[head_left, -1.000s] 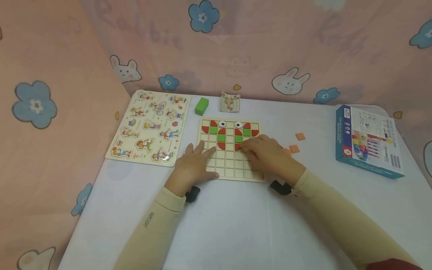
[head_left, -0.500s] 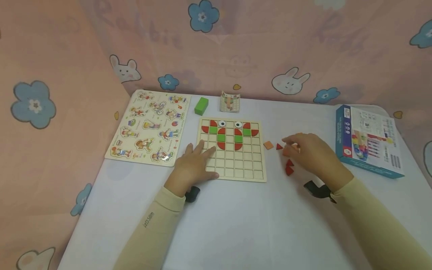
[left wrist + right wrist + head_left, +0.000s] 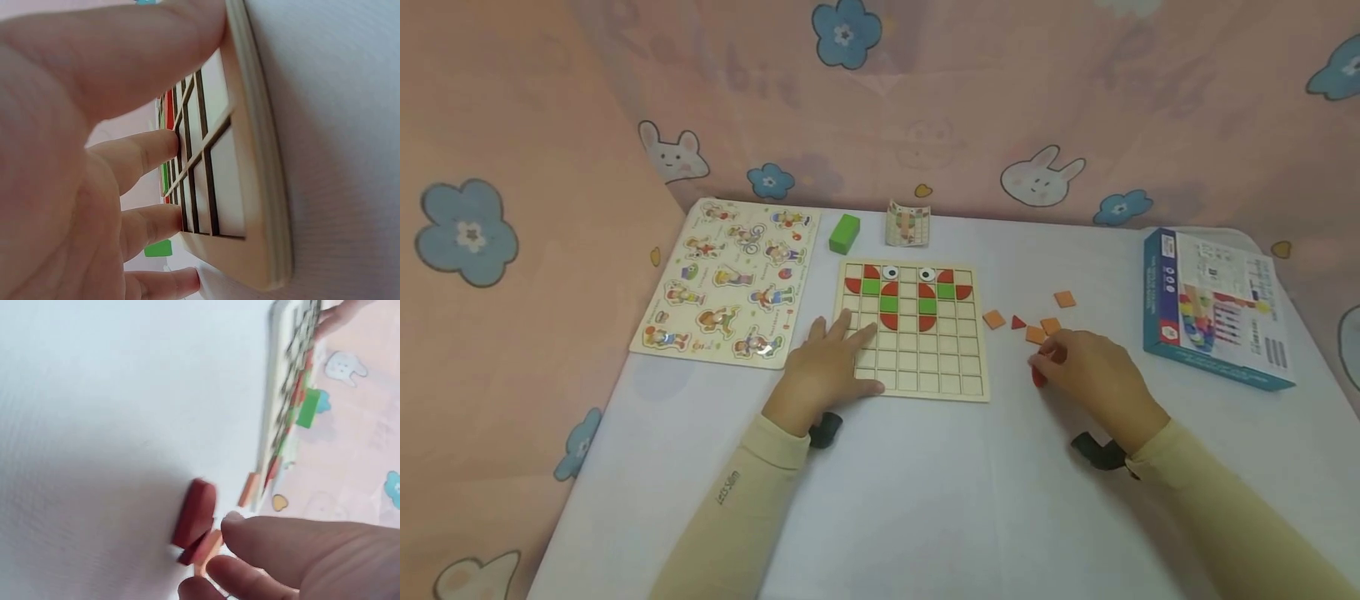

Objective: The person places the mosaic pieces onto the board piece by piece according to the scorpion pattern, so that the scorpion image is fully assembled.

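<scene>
A wooden grid board (image 3: 929, 364) lies mid-table, with red quarter-round tiles, green square tiles (image 3: 871, 287) and two eye tiles (image 3: 890, 272) set in its upper rows. My left hand (image 3: 822, 368) rests with spread fingers on the board's left side, the thumb at its near edge. To the right of the board, my right hand (image 3: 1092, 372) is low over loose tiles, thumb and fingertips right at the red pieces (image 3: 1038, 377). In the right wrist view, a gap shows between thumb (image 3: 269, 540) and fingers, and the red pieces (image 3: 197, 512) lie just beyond the tips.
Orange square tiles (image 3: 1065, 298) and a red triangle tile (image 3: 1018, 322) lie between board and right hand. Behind the board stand a green block (image 3: 845, 234) and a small pattern card (image 3: 908, 225). A picture puzzle board (image 3: 718, 287) is at left, a box (image 3: 1221, 308) at right.
My right hand has left the board and moved right to the loose tiles, then slightly nearer to me, over the red pieces. The left hand stays in place.
</scene>
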The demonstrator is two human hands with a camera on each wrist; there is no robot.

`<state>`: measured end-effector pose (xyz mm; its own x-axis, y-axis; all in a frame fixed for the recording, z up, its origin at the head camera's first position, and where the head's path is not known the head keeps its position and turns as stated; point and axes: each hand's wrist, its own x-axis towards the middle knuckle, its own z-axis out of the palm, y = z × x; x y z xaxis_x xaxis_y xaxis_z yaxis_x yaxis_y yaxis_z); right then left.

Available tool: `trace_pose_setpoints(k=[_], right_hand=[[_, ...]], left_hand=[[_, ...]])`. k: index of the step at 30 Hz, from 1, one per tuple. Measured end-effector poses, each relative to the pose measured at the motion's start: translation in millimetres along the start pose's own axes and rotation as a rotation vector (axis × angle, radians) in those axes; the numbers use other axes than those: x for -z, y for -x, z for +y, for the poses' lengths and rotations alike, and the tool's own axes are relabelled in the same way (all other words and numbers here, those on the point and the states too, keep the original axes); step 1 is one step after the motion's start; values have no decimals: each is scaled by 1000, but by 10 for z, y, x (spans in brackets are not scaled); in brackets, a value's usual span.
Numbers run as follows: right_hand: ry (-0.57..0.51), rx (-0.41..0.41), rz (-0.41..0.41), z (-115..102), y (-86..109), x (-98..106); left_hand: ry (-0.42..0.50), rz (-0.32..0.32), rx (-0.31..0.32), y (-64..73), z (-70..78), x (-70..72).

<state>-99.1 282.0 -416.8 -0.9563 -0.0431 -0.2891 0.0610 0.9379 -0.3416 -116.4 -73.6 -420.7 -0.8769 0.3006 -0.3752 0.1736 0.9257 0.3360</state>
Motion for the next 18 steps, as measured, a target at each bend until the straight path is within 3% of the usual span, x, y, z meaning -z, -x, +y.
trace_pose_setpoints(k=[3,9,18], right_hand=[[-10,-6,30,-6,-17,-16],[-28,-50,9,-65,-48,-28],[177,66,60,-262,17,-44]], left_hand=[[5,2,3,-1,1,0],[1,-2,2,-4,9,6],[3,0,5,5,10,3]])
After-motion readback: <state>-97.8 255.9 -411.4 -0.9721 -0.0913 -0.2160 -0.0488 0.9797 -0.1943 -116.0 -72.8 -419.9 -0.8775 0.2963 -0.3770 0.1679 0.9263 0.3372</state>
